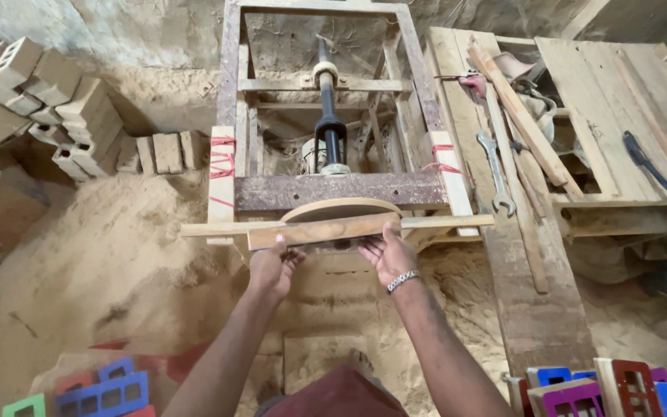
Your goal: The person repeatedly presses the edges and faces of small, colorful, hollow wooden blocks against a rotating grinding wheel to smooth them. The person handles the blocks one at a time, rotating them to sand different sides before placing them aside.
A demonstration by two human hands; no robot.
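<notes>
**Two hands on one wooden strip at the frame**

Both your hands grip the wooden strip [324, 230], held level across the near edge of the rusty frame [339, 190], over a long thin slat [218, 228]. Your left hand [273, 268] has its fingers curled under the strip's middle; your right hand [389, 255] pinches its right end. This two-point hold likely keeps the strip square. A round wooden disc [341, 208] sits just behind. A spanner [497, 174] lies right, on planks.
</notes>
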